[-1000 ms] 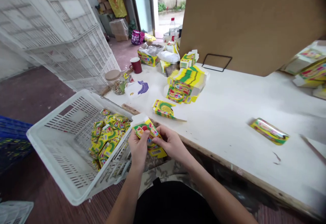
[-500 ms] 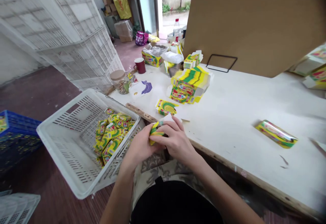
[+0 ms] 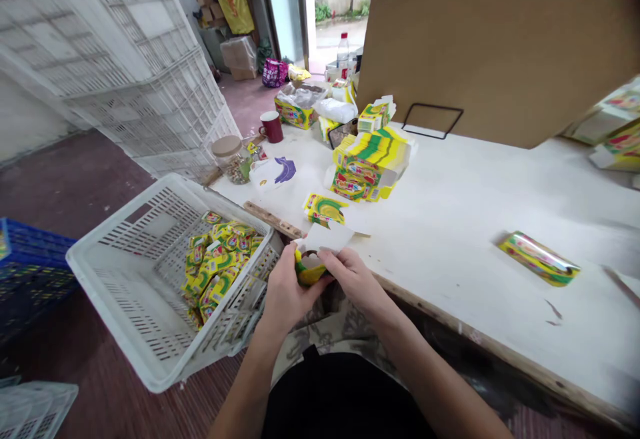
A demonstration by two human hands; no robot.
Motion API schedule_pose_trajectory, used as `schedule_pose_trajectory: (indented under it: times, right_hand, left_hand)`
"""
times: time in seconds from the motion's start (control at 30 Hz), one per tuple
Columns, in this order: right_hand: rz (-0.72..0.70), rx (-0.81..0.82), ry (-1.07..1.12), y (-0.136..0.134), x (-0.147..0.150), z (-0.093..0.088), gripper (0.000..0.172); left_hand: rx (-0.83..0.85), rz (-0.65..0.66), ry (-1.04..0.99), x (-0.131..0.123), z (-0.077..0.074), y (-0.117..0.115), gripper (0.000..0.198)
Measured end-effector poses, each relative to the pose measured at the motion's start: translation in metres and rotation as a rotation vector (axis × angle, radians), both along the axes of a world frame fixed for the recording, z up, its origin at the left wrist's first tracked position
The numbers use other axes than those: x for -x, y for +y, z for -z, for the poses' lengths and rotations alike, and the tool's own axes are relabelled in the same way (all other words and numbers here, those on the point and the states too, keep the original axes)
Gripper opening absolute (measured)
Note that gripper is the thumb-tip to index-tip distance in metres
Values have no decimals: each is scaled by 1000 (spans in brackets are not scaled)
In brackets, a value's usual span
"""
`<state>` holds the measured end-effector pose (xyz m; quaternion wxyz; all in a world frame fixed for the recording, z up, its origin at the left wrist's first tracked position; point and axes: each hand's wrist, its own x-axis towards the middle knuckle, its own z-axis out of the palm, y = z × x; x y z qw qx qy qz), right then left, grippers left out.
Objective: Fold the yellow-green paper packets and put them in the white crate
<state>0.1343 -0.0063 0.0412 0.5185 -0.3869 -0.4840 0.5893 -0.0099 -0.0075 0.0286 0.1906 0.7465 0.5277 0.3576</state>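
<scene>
— Since half a second ago the white flap (image 3: 327,236) has come up; the right hand (image 3: 356,278) had lain over it and now sits lower.

— What has hold of the carton (image 3: 306,272)?

— Both hands. The left hand (image 3: 284,292) is curled round its left side, thumb on the near face. The right hand's fingers are bent and pinch its right edge, just under the flap.

— Where is the carton?

— Above the person's lap, just off the near edge of the table (image 3: 450,226), with the open end up and the flap standing over it.

— And close by?

— A white crate (image 3: 100,279) sits tilted to the left, touching the table edge, with a heap of yellow-green boxes (image 3: 220,266) in its far corner. On the table just beyond the flap lies a flat carton (image 3: 325,209); farther back, a stack (image 3: 370,162) of them. A wrapped packet (image 3: 539,258) lies well apart to the right.
</scene>
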Motion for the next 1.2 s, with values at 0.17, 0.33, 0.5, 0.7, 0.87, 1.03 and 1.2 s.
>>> schedule_pose_trajectory:
  times: [0.17,0.33,0.5,0.7,0.87,1.03,1.2]
  right_hand:
    - [-197,181,234,-2,-8,6,39]
    - [-215,221,327,-1,-8,7,52]
    - [-170,9,149,-1,-3,8,52]
    - [-103,-343,-424,-5,-9,1,55]
    - [-131,-455,-575,-5,-6,8,64]
    - [85,-338,-503,1,-3,23,55]
    - [-14,-351,-623,2,-12,17,60]
  left_hand:
    - [-26,34,0,-3,5,-4,71]
    - [-158,123,-28,-5,6,-4,67]
    - [-48,142,-70,-2,1,-1,54]
    - [212,75,-126,-5,3,0,74]
    - [203,96,-35,-6,14,0,59]
    - [170,-35,-22,-5,12,0,64]
    - [134,17,-16,6,3,3,52]
